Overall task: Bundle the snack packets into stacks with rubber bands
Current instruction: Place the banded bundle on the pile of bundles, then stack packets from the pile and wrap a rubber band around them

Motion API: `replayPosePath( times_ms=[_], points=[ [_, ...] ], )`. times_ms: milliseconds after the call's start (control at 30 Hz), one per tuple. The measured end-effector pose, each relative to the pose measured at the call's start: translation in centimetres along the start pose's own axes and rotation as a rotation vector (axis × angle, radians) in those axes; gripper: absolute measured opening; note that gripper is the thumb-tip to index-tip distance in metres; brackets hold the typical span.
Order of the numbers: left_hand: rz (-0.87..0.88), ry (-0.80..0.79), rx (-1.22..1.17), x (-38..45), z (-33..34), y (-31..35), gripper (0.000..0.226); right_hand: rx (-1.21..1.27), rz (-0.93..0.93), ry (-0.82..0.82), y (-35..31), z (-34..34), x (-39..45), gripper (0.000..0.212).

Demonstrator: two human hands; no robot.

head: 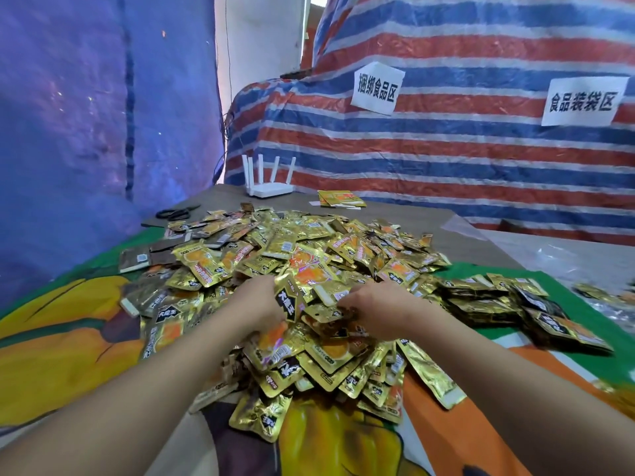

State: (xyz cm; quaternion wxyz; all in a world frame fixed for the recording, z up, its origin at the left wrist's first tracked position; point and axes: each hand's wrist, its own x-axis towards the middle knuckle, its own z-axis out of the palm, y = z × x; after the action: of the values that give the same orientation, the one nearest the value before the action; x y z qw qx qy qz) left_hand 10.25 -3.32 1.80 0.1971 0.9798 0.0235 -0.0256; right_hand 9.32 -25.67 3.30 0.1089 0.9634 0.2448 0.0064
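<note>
1. Two hands work in the head view: your left hand (pixel 263 304) and your right hand (pixel 374 309) both reach into the near side of the heap of snack packets (pixel 299 269).
2. Your left grip is curled round an upright gold packet (pixel 288 300), thumb side against it.
3. Your right grip pinches loose packets at the heap's front; the fingertips are buried, so you cannot tell how many it holds.
4. The heap lies on a colourful printed cloth (pixel 68 338) spread over the worktop (pixel 220 201).
5. To your right, finished bundles (pixel 515 304) lie in rows on the cloth, just beside the heap.
6. Far back on the worktop stand a white router (pixel 269 187), black scissors (pixel 177 213) and a few separate packets (pixel 340 199).
7. Two paper signs (pixel 378 87) hang on the striped tarpaulin (pixel 446 159).
</note>
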Motion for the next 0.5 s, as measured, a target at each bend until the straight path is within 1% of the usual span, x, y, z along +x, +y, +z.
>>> replayPosePath(
  times_ms=[67, 133, 167, 200, 267, 300, 367, 433, 500],
  points=[
    [0.027, -0.044, -0.006, -0.4, -1.2, -1.0, 0.058, 0.079, 0.004, 0.122, -0.2, -0.1, -0.8, 0.041],
    [0.039, -0.114, -0.062, -0.5, -2.2, -1.9, 0.053, 0.234, 0.062, 0.251, -0.3, 0.0, -1.6, 0.015],
    [0.039, -0.136, -0.089, -0.4, -2.7, -2.3, 0.053, 0.359, 0.1, 0.283, -0.1, 0.0, -1.9, 0.007],
    [0.043, -0.142, -0.109, -0.3, -3.0, -2.6, 0.057, 0.509, 0.148, 0.292, 0.2, -0.3, -2.1, 0.008],
    [0.068, -0.11, -0.09, 0.3, -3.4, -2.5, 0.073, 0.757, 0.231, 0.24, 1.4, -1.2, -2.0, 0.003],
    [0.088, -0.079, -0.049, 0.7, -3.4, -2.1, 0.082, 0.78, 0.251, 0.21, 2.2, -1.7, -1.5, 0.005],
    [0.126, -0.058, 0.008, 1.8, -3.0, -1.1, 0.09, 0.651, 0.245, 0.105, 3.7, -2.6, -0.1, 0.011],
    [0.136, -0.107, 0.01, 2.7, -2.2, 0.2, 0.089, 0.505, 0.227, -0.031, 4.3, -2.8, 1.8, 0.019],
    [0.122, -0.184, 0.002, 3.4, -1.3, 1.4, 0.086, 0.459, 0.208, -0.154, 4.4, -2.5, 3.7, 0.027]
  ],
)
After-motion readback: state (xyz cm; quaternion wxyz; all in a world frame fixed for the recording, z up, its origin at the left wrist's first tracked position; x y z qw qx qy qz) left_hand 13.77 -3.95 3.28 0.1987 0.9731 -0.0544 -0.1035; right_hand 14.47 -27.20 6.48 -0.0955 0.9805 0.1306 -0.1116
